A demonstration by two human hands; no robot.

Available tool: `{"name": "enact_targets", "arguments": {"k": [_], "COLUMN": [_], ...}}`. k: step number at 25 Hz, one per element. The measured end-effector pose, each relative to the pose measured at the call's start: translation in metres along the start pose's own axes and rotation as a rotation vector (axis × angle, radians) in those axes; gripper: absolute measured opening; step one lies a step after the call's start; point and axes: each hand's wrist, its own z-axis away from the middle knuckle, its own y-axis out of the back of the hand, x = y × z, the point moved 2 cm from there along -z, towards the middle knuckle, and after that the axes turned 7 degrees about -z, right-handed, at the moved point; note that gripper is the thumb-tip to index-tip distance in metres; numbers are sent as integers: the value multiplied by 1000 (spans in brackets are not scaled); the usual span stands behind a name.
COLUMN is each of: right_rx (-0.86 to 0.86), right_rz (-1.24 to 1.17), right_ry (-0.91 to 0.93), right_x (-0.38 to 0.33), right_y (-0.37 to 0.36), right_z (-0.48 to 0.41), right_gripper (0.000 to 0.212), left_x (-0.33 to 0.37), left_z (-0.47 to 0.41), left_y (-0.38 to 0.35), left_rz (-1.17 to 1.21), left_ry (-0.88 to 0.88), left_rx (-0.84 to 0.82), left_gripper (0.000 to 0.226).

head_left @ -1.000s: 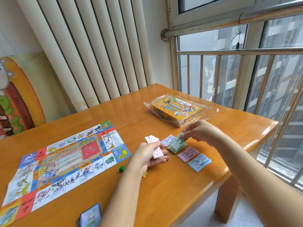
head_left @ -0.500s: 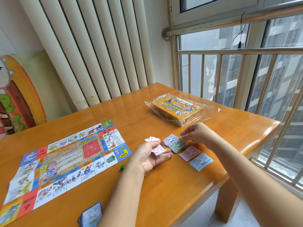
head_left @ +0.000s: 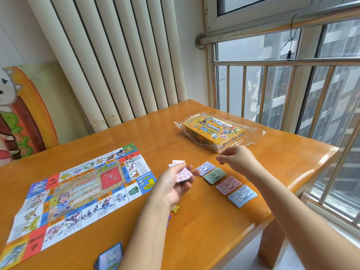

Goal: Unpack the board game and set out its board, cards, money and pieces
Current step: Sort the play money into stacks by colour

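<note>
Here, a glossy orange wooden table [head_left: 204, 227] stands beside a barred window [head_left: 276, 90]; the left hand [head_left: 173, 185] grips pink paper banknotes [head_left: 182, 173], the right hand [head_left: 236, 158] hovers loosely curled, empty.

hands [head_left: 176, 184] sorting money [head_left: 182, 172], board [head_left: 78, 191]

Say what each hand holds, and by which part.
The left hand pinches a few pink play-money notes by their near end, thumb on top. The right hand holds nothing.
</note>
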Motion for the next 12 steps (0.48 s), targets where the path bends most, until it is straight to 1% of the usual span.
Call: {"name": "enact_targets", "arguments": {"k": [2,4,6,9,11,12], "right_rx": [-31,-72,-139,-324,-409,-412], "right_rz": [-85,-177,-274,-324,-336,-354], "right_ry": [76,132,172,211,216,208], "right_x": [-6,-13,-20,-29,-30,-30], "right_y": [-3,-7,-10,-14,-16,-16], "right_z": [5,12,20,33,38,40], "right_gripper": [13,14,17,16,16,18], "left_x": [2,4,3,-1,-3,-3], "left_z": [-1,0,3,10,12,14], "left_y": [2,2,-1,-5,-7,-8], "left_rz": [-38,-153,-322,-574,-661,-685], "left_ry": [-41,-89,-122,-127,-115,-112], "left_rx": [8,-13,-89,-250,-321,-341], "left_gripper": [18,16,10,10,8,5]}}
